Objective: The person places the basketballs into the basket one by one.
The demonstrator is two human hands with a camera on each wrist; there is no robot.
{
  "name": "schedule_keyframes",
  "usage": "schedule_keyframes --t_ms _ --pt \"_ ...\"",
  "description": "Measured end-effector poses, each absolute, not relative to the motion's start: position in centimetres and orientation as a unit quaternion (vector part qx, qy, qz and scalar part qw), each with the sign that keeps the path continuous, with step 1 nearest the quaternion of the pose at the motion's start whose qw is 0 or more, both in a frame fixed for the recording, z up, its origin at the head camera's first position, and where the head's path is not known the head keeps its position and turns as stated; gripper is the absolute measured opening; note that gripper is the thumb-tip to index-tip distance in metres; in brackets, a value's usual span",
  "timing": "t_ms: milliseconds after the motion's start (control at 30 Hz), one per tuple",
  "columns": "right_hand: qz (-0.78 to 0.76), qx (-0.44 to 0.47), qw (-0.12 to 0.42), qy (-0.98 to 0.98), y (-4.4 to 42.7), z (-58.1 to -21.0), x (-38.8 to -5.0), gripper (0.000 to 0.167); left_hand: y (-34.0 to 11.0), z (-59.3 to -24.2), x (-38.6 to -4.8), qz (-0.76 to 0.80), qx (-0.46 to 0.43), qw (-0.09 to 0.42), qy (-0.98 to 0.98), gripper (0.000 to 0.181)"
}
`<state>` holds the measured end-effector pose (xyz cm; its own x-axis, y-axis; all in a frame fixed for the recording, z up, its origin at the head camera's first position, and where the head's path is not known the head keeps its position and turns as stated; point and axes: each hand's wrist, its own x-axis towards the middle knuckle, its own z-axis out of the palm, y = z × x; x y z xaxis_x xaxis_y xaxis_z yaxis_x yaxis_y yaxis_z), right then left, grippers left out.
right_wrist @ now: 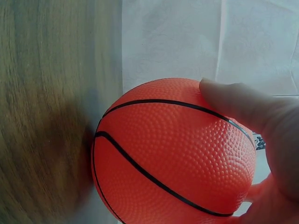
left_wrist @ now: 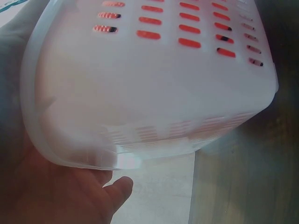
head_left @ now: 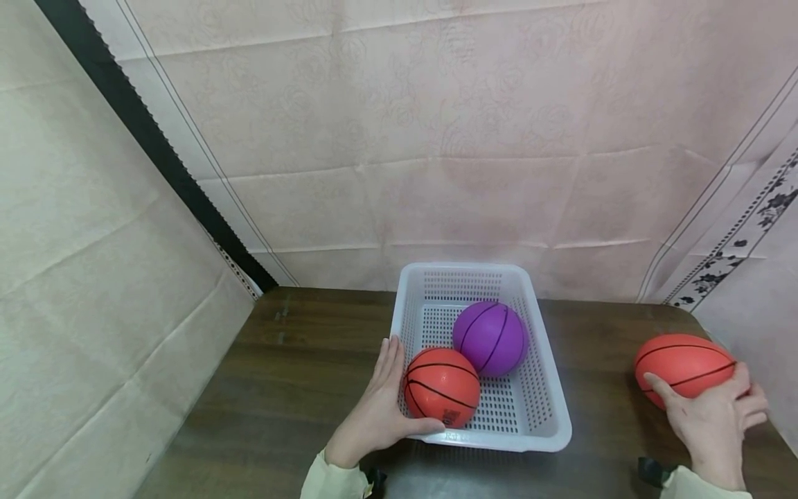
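A white plastic basket [head_left: 548, 409] with slotted walls stands on the table. Inside lie a purple toy basketball [head_left: 490, 339] and an orange toy basketball [head_left: 442, 387], close together. My left hand [head_left: 377, 416] grips the basket's near left corner, thumb along the front rim and fingers at the left rim. From the left wrist view, the orange ball's colour shows through the slots behind the basket wall [left_wrist: 154, 79]. Far to the right, my right hand [head_left: 713, 419] holds another orange toy basketball [head_left: 682, 367], thumb and fingers spread round its pebbled surface [right_wrist: 173, 154].
The dark brown wooden table [head_left: 299, 388] extends on both sides of the basket. Pale patterned cloth [head_left: 474, 138] hangs behind the table, with more cloth at the left and right sides. The right-hand ball is near the table's right edge.
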<state>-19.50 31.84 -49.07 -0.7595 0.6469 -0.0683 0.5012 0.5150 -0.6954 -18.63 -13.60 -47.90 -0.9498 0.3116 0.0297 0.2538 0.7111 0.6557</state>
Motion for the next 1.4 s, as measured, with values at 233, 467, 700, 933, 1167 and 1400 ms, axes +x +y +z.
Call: schedule_keyframes --t_ms 233,467,700,933,1167,1400 --pt "0.355 -0.337 0.108 -0.865 32.0 -49.3 -19.6 0.112 -13.6 -47.9 -18.6 0.352 0.152 0.044 0.922 0.134" --pt "0.358 -0.339 0.129 -0.86 32.2 -49.4 -19.4 0.111 -13.6 -47.9 -18.6 0.35 0.156 0.037 0.923 0.133" --pt "0.366 -0.344 0.166 -0.849 31.9 -49.4 -19.0 0.105 -13.6 -48.1 -18.5 0.345 0.158 0.031 0.925 0.133" --pt "0.387 -0.38 0.155 -0.826 31.8 -48.6 -19.2 0.107 -13.6 -48.0 -18.5 0.344 0.155 0.035 0.925 0.134" --pt "0.406 -0.374 0.155 -0.82 31.5 -47.4 -19.0 0.113 -13.6 -48.0 -18.6 0.347 0.153 0.04 0.924 0.133" --pt "0.432 -0.367 0.124 -0.814 31.1 -45.9 -18.9 0.114 -13.6 -48.1 -18.5 0.344 0.159 0.035 0.925 0.133"
